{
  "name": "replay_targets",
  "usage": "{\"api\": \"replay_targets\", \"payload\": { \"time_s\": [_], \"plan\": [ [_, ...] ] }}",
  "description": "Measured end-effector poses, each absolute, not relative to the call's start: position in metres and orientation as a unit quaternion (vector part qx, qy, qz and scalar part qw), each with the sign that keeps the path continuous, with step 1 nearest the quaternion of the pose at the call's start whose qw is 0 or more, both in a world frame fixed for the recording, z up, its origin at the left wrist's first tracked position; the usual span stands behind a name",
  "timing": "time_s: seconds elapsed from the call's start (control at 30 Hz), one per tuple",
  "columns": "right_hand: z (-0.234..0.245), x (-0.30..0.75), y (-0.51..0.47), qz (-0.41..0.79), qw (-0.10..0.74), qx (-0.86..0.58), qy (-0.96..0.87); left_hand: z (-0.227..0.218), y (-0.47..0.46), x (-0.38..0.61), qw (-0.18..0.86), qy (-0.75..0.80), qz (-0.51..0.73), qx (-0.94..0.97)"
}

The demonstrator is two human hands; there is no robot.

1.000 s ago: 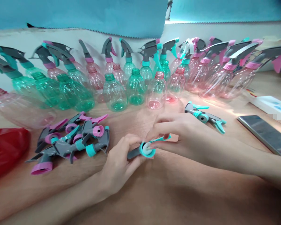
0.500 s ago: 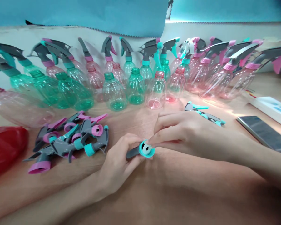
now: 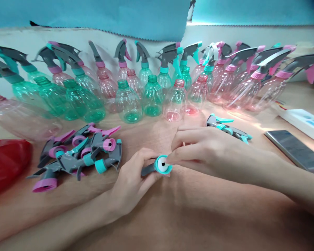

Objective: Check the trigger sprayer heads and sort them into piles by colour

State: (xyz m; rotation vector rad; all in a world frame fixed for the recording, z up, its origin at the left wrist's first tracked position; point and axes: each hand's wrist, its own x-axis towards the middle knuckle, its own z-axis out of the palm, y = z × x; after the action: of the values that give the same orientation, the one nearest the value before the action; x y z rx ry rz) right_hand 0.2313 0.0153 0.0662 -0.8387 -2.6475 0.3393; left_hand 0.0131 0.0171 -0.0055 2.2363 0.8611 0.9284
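My left hand (image 3: 134, 177) is closed around a grey trigger spray head (image 3: 148, 169), its teal collar facing up toward me. Inside that collar lies a white gasket (image 3: 162, 164) with a dark hole in the middle. The bent fingers of my right hand (image 3: 199, 146) come together at the collar's right side, their tips on the gasket's edge. Its thumb is mostly hidden. Left of my hands is a pile of loose spray heads (image 3: 80, 153) in grey with pink or teal parts. Beyond my right hand lie a few teal and grey spray heads (image 3: 229, 129).
Open-necked bottles, such as a green one (image 3: 152, 99) and a pink one (image 3: 174, 103), stand across the back. Behind them are bottles with spray heads fitted (image 3: 244, 83). A phone (image 3: 294, 148) and a white box (image 3: 303, 120) lie right, a red bag (image 3: 9, 167) left.
The white gasket, tilted in the collar before, now lies flatter and faces me more fully. Both hands have stayed almost in the same place.
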Motion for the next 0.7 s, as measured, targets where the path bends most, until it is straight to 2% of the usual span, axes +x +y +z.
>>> {"api": "replay_targets", "payload": {
  "time_s": [0.1, 0.57, 0.7],
  "plan": [
    [0.0641, 0.2304, 0.0155, 0.114, 0.182, -0.307, -0.927, -0.0042, 0.0167, 0.0134, 0.289, 0.326, 0.341, 0.833],
    [0.0597, 0.2217, 0.0078, 0.111, 0.190, -0.322, -0.921, -0.0066, 0.0174, 0.0110, 0.181, 0.299, 0.332, 0.876],
    [0.0591, 0.2215, 0.0069, 0.094, 0.167, -0.320, -0.928, -0.0041, 0.0168, 0.0117, 0.170, 0.287, 0.324, 0.885]
  ]
}}
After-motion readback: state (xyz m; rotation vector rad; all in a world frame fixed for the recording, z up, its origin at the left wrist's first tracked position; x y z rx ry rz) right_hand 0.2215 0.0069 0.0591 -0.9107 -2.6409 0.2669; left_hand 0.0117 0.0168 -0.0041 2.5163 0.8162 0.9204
